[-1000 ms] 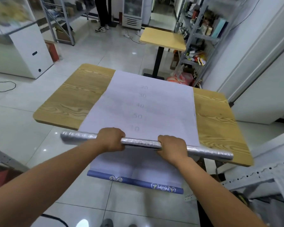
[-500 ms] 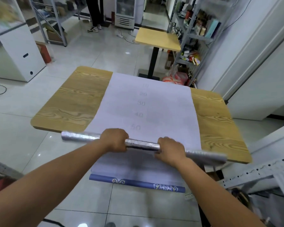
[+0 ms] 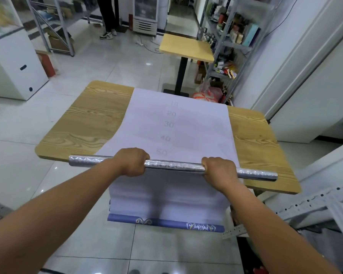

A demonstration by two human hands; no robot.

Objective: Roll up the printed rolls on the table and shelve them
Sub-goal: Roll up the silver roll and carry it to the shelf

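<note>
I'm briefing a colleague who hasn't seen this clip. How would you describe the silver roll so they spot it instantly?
Find the wood-grain table in front, crossed by a white numbered sheet. At its near edge the silver roll spans the sheet, gripped by the left hand and right hand. Unlike the blue patterned strip hanging below, it is shiny and crinkled.

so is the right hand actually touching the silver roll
Touching. The head view shows the right hand with its fingers curled over the silver roll, no gap between them.
</note>
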